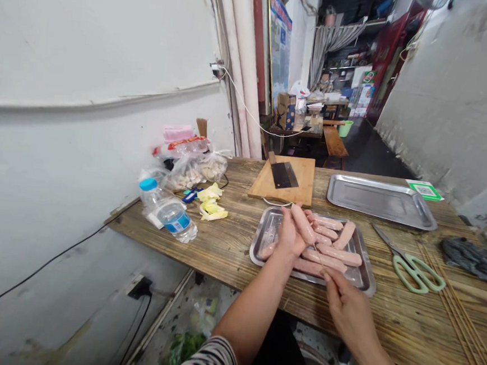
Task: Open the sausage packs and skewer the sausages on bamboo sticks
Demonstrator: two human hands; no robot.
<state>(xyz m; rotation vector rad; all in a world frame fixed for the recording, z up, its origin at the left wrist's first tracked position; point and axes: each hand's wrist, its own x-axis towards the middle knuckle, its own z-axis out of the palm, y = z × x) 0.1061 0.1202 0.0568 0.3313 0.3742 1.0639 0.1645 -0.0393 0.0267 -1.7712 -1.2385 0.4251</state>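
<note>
My left hand is closed around a pale pink sausage, held tilted above a metal tray. In my right hand a thin bamboo skewer is pinched between thumb and fingers. The skewer's upper end meets the lower end of the sausage; how deep it sits inside I cannot tell. Several more sausages lie loose in the tray beneath my hands. Part of the tray's left side is hidden by my left hand and forearm.
Right of the tray lie green-handled scissors, several long skewers and a crumpled black bag. Behind stand a second metal tray and a cutting board with a cleaver. A water bottle and cabbage leaves are at left.
</note>
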